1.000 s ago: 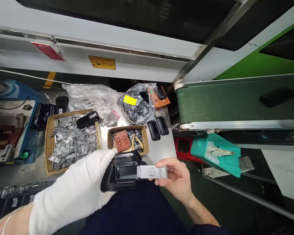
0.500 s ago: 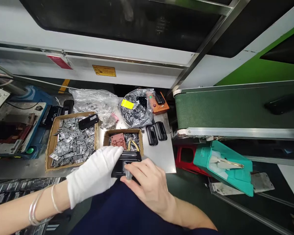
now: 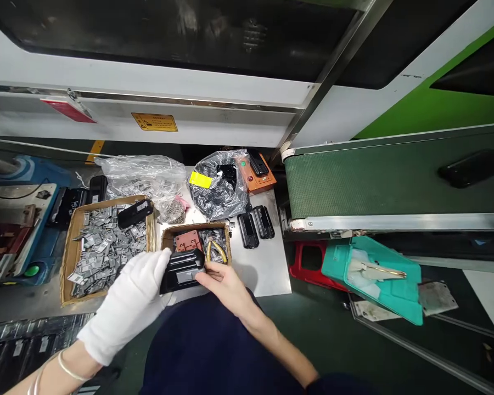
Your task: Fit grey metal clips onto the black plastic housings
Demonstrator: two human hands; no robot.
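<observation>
A black plastic case (image 3: 173, 281) is held over the front of the small cardboard box. My left hand (image 3: 134, 291), in a white glove, is closed around the case's left end. A grey rectangular piece (image 3: 186, 276) lies flat on the side of the case that faces me. My bare right hand (image 3: 227, 286) is closed at the right end, its thumb at the edge of the grey piece and its fingers partly hidden behind the case. In the small cardboard box (image 3: 229, 258) lie a reddish-brown block (image 3: 188, 241), yellow-handled pliers (image 3: 217, 251) and grey parts.
Left of the hands, a larger cardboard box (image 3: 68, 274) holds many grey pieces and one black case (image 3: 135, 213). Two black cases (image 3: 247, 230) lie on the metal table (image 3: 267, 269). Behind are plastic bags (image 3: 218, 200). At right run a green conveyor (image 3: 354, 186) and a teal bin (image 3: 395, 263).
The grey piece, earlier upright between my right thumb and fingers, now lies flat on the case. The case has turned its side towards me. The view has shifted slightly.
</observation>
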